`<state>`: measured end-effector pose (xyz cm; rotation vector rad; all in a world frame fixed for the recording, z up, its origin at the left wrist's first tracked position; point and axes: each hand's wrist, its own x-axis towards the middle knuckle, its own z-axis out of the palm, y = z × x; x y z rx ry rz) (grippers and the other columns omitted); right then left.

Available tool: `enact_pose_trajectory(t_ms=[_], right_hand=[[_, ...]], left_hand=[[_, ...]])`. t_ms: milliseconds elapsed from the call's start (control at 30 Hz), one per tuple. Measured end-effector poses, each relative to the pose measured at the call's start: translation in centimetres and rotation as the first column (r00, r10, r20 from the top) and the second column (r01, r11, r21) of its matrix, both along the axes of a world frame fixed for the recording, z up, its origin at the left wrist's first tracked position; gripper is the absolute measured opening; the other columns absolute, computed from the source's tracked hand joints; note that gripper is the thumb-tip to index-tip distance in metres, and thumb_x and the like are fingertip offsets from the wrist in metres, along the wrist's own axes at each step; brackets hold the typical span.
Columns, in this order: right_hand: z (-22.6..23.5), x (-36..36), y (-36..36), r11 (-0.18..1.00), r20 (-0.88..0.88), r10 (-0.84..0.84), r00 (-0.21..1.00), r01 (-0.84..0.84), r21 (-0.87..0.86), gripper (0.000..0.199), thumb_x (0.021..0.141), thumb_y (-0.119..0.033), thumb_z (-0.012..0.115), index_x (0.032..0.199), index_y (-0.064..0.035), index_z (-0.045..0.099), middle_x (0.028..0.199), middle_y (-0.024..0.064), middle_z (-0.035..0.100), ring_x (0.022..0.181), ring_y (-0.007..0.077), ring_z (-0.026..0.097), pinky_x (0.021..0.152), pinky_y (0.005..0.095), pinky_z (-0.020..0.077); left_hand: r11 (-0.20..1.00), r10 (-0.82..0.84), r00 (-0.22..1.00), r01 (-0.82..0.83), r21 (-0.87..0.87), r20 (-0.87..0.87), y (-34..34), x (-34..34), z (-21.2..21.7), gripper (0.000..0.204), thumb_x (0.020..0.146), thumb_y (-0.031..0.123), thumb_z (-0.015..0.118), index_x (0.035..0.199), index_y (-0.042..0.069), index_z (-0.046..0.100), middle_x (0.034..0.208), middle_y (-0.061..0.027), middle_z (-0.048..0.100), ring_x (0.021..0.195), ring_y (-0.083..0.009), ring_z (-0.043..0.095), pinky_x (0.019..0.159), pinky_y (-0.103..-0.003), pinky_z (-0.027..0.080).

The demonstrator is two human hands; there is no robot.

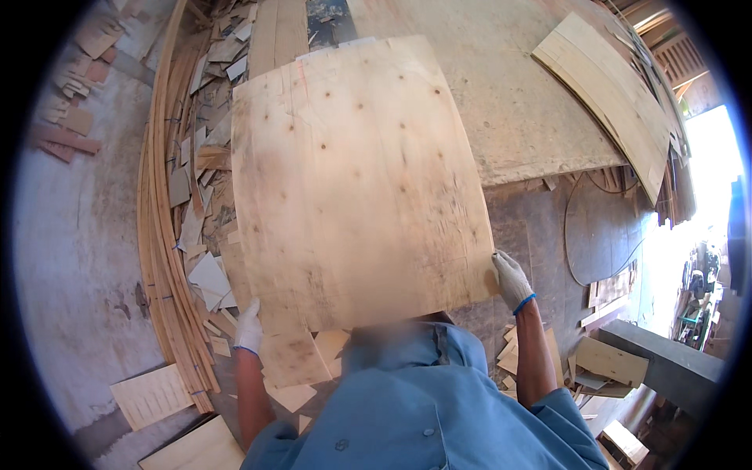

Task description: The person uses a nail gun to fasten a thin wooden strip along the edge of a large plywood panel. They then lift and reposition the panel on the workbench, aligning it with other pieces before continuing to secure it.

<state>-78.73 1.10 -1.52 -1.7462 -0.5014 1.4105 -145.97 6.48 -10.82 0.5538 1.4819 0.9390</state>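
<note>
A large pale plywood sheet (360,180) with dark knots and a faint red mark spans the middle of the view, its near edge close to my waist. My left hand (249,327), in a white glove, is closed at the sheet's near left corner. At the near right corner my right hand (511,280), gloved in white with a blue cuff, grips the edge, fingers partly out of sight beneath it. The sheet's far end overlaps the edge of a big wooden work table (540,125); what supports it underneath is hidden.
Long thin wood strips (160,258) stand in a bundle along the left, beside scattered offcuts (210,280). A stack of thin boards (603,94) lies at the table's far right. A cable (567,235) loops below the table edge. A grey beam (666,360) juts in at lower right.
</note>
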Motion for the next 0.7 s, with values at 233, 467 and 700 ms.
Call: enact_pose_trajectory(t_ms=[233,467,700], right_hand=[[-4.7,-1.1,0.6,0.942,0.258,-0.257,0.931,0.301,-0.15,0.054,0.099,-0.045,0.047,0.091,0.0046,0.068,0.073,0.0011,0.06,0.066,0.0103,0.05,0.061,0.0299,0.0429],[-3.9,-3.6,2.5,0.923,0.434,-0.33,0.838,0.382,-0.036,0.06,0.1,-0.045,0.043,0.077,0.0078,0.063,0.065,0.0024,0.057,0.062,0.012,0.047,0.057,0.0341,0.0393],[-4.5,-3.8,3.5,0.901,0.392,-0.368,0.843,0.427,-0.074,0.057,0.101,-0.043,0.042,0.076,0.0049,0.062,0.062,0.0008,0.054,0.058,0.0102,0.044,0.052,0.0333,0.0355]], left_hand=[[0.984,0.177,0.976,-0.174,0.029,-0.13,1.2,5.5,2.9,0.06,0.1,0.044,0.046,0.136,-0.004,0.047,0.133,-0.0102,0.054,0.118,-0.0195,0.052,0.103,-0.031,0.039],[0.985,0.168,0.911,-0.17,0.026,-0.377,1.4,7.6,2.0,0.063,0.1,0.045,0.046,0.134,-0.008,0.047,0.131,-0.0112,0.054,0.114,-0.0198,0.052,0.1,-0.031,0.04],[0.99,0.133,0.855,-0.14,0.023,-0.501,1.8,8.6,1.8,0.061,0.102,0.042,0.044,0.132,-0.011,0.047,0.129,-0.0104,0.054,0.114,-0.0189,0.05,0.1,-0.031,0.038]])
